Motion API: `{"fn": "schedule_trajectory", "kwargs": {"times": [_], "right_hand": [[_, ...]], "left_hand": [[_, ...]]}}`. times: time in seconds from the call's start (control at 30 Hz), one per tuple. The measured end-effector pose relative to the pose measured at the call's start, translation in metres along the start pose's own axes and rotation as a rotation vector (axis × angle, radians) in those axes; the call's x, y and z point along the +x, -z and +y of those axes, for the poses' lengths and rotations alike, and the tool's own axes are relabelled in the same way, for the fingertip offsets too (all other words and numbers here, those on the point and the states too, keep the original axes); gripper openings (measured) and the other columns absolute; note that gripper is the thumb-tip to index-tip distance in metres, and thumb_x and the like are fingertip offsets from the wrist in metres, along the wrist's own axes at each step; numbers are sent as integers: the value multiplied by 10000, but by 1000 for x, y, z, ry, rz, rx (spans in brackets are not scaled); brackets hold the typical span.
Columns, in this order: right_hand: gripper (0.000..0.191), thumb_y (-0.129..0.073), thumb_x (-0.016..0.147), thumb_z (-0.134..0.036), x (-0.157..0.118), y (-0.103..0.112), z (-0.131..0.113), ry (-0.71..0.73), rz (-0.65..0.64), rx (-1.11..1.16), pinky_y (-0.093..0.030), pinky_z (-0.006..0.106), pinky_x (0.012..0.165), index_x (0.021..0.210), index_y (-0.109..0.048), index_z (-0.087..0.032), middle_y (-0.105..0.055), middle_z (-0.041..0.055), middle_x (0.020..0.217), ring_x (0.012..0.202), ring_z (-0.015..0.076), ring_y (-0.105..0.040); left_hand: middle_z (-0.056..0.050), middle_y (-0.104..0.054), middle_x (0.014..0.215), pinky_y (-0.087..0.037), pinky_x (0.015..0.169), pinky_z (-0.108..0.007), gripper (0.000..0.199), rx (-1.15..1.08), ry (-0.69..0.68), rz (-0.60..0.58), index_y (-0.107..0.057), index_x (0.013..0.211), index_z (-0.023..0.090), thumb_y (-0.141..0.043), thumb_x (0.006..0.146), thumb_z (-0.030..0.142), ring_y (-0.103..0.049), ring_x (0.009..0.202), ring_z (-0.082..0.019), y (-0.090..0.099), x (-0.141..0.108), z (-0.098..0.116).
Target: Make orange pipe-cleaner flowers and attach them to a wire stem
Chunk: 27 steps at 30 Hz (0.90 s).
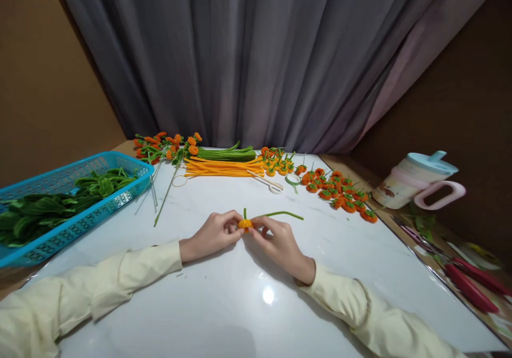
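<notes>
Between my two hands, over the middle of the white table, is a small yellow-orange pipe-cleaner pumpkin. A short green stem sticks up from its top. My left hand pinches the pumpkin's left side between thumb and fingertips. On the opposite side, my right hand grips it with thumb and forefinger. A green pipe cleaner stretches out to the right behind my right hand; whether it joins the pumpkin is hidden by the fingers.
At left stands a blue basket of green leaves. Orange pipe cleaners, green pipe cleaners and finished orange pumpkins line the back. A tumbler and red-handled pliers sit at right.
</notes>
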State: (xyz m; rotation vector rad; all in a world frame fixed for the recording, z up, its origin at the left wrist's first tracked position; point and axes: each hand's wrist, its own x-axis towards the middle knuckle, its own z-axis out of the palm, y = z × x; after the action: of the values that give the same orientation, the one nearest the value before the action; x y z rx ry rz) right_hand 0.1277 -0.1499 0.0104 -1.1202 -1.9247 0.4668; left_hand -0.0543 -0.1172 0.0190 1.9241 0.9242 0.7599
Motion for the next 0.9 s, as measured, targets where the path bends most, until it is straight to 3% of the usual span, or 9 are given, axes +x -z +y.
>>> {"fn": "schedule_trajectory", "kwargs": {"times": [0.23, 0.43, 0.63, 0.9], "right_hand": [[128, -526, 828, -253, 0, 0, 2, -21, -6, 30, -454, 215, 527, 844, -629, -180, -672, 34, 720, 555, 123, -564], [136, -533, 834, -257, 2, 2, 7, -72, -18, 69, -490, 232, 574, 867, -640, -181, -692, 40, 777, 614, 141, -611], [141, -532, 828, -232, 3, 1, 5, -69, -19, 74, -502, 231, 570, 875, -654, -181, -699, 38, 800, 637, 147, -625], [140, -549, 815, -187, 2, 0, 6, -49, -13, 111, -510, 200, 574, 885, -668, -166, -703, 28, 762, 628, 133, -640]], "left_hand": [[48, -533, 542, -365, 469, -169, 90, -32, 22, 3, -566, 778, 155, -554, 690, 162, -491, 483, -82, 0, 1, -1], [8, -583, 659, -410, 532, -183, 154, -79, 38, -36, -567, 827, 146, -594, 743, 272, -533, 572, -99, 0, 2, -5], [6, -571, 648, -388, 536, -186, 215, 82, -17, 53, -585, 840, 142, -595, 786, 350, -496, 574, -96, -1, 1, -8], [8, -595, 642, -397, 520, -172, 140, 99, -69, 71, -598, 826, 135, -587, 780, 266, -508, 541, -81, -3, -1, -11]]}}
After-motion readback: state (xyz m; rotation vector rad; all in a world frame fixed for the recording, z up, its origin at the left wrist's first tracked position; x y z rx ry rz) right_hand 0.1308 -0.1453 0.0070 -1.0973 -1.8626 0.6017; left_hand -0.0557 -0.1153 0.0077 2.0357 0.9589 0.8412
